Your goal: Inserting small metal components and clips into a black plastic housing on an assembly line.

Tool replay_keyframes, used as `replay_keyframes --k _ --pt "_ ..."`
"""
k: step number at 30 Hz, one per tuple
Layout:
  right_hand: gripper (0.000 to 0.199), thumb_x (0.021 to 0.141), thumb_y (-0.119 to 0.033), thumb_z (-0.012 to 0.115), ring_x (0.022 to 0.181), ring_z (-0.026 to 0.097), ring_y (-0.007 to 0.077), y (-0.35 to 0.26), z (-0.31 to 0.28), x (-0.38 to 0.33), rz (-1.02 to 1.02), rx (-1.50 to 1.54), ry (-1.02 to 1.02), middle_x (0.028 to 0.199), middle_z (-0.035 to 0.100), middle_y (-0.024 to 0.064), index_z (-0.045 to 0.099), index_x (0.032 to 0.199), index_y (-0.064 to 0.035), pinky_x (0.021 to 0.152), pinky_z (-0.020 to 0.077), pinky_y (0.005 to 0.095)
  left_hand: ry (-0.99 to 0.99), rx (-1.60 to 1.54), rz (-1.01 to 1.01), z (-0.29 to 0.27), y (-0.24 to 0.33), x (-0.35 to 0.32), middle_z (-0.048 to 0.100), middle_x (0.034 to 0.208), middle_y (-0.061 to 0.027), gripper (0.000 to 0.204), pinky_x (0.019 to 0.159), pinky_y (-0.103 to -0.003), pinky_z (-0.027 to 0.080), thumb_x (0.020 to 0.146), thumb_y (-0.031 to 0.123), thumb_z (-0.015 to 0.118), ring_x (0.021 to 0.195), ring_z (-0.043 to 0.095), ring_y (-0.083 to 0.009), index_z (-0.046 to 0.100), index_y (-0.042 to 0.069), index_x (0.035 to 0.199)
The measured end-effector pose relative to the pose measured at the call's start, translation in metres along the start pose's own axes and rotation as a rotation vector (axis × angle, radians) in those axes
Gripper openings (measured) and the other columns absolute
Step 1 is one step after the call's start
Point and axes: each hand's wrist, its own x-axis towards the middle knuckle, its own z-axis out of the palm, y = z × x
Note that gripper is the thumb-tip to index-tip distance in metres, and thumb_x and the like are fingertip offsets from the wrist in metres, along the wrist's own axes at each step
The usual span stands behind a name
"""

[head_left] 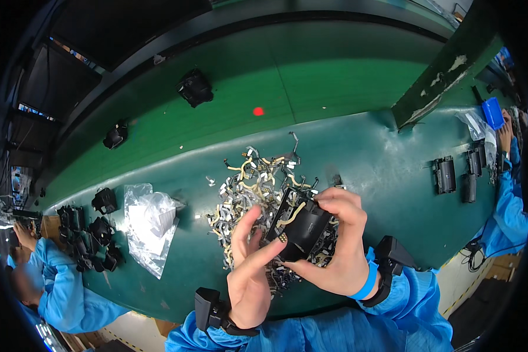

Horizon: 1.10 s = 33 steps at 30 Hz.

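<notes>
My right hand (340, 240) grips a black plastic housing (302, 226), thumb on its top edge. A tan flat cable piece lies across the housing's face. My left hand (251, 264) presses its thumb and forefinger against the housing's lower left corner, where a small gold connector shows. Both hands hover above a heap of small tan and grey flex cables (252, 182) on the dark green bench (387, 158). Both wrists carry black devices, and a blue band circles the right wrist.
A clear plastic bag (149, 223) lies left of the heap. Black housings sit at the left (91, 240), on the green conveyor (195, 88) and at the right (446, 174). Blue-sleeved co-workers stand at the left (58, 287) and right (510, 205). A green post (446, 70) rises at the back right.
</notes>
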Motion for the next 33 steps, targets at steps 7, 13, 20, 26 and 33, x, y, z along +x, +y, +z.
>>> replay_keyframes --k 7,13,20,26,33 --pt "0.085 0.058 -0.004 0.085 0.115 0.043 0.0337 0.0032 -0.0022 -0.0021 0.013 0.108 -0.103 0.124 0.041 0.0208 0.035 0.127 -0.0065 0.096 0.0388 0.0436 0.056 -0.059 -0.049 -0.0018 -0.0011 -0.0001 0.027 0.151 -0.0193 0.056 0.113 -0.049 0.011 0.095 0.053 0.045 0.142 0.020 -0.0336 0.066 0.005 0.115" --pt "0.083 0.058 -0.003 0.084 0.118 0.044 0.0363 0.0034 -0.0011 -0.0028 0.051 0.264 -0.140 0.126 0.042 0.0201 0.039 0.128 -0.0077 0.099 0.0394 0.0447 0.070 -0.050 -0.050 -0.0039 -0.0037 -0.0003 0.027 0.151 -0.0182 0.053 0.113 -0.048 0.012 0.095 0.051 0.047 0.142 0.022 -0.0320 0.066 0.006 0.115" --pt "0.085 0.058 -0.004 0.085 0.119 0.044 0.0357 0.0061 0.0003 -0.0015 0.052 0.384 -0.176 0.126 0.042 0.0203 0.039 0.129 -0.0072 0.100 0.0395 0.0437 0.088 0.030 -0.042 -0.0051 -0.0012 0.0004 0.030 0.149 -0.0187 0.046 0.112 -0.049 0.014 0.097 0.045 0.046 0.141 0.024 -0.0326 0.069 0.007 0.110" --pt "0.084 0.058 -0.004 0.085 0.118 0.044 0.0350 0.0047 -0.0014 -0.0015 0.074 0.411 -0.244 0.126 0.042 0.0203 0.039 0.128 -0.0061 0.099 0.0401 0.0432 0.102 0.088 -0.035 -0.0082 -0.0012 0.0002 0.030 0.149 -0.0192 0.046 0.112 -0.050 0.014 0.097 0.044 0.045 0.140 0.025 -0.0327 0.070 0.007 0.109" --pt "0.083 0.059 -0.003 0.085 0.119 0.043 0.0355 0.0074 0.0003 -0.0029 0.089 0.431 -0.192 0.125 0.041 0.0202 0.039 0.128 -0.0062 0.098 0.0403 0.0427 0.010 0.005 -0.075 -0.0033 0.0038 0.0013 0.029 0.150 -0.0188 0.053 0.114 -0.046 0.012 0.096 0.047 0.046 0.142 0.021 -0.0319 0.066 0.003 0.118"
